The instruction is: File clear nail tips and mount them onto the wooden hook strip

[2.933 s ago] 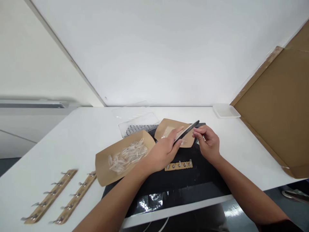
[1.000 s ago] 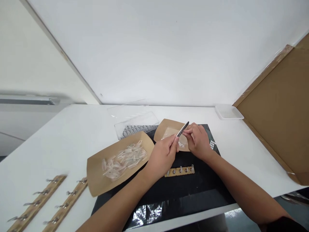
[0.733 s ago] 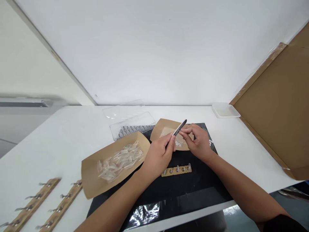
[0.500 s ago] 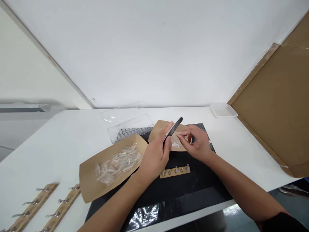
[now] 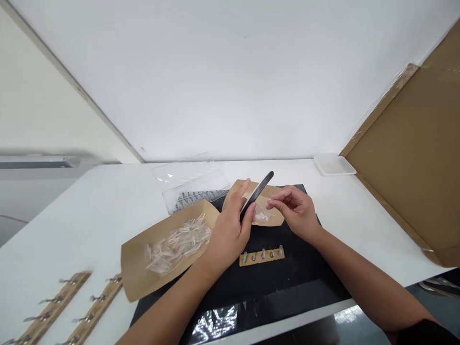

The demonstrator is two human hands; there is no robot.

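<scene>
My left hand [image 5: 230, 230] grips a slim dark nail file [image 5: 259, 189] that points up and to the right. My right hand [image 5: 296, 211] hovers just right of the file, thumb and fingers pinched loosely; what they hold is too small to make out. Both hands are above a small brown paper tray [image 5: 268, 215] with a few small white pieces in it. In front of the hands, a short wooden strip with several metal pegs [image 5: 262, 255] lies on the black mat [image 5: 287, 278].
A larger brown paper tray [image 5: 143, 268] with several clear nail tips sits at the left. Behind it stands a clear plastic box [image 5: 196, 189]. Two long wooden strips with pegs [image 5: 68, 311] lie at the front left. A white dish [image 5: 334, 165] and a cardboard sheet [image 5: 413, 158] are at the right.
The file tip and my right fingers were together a second ago; my right hand has since drawn away to the right and the file has tilted more upright.
</scene>
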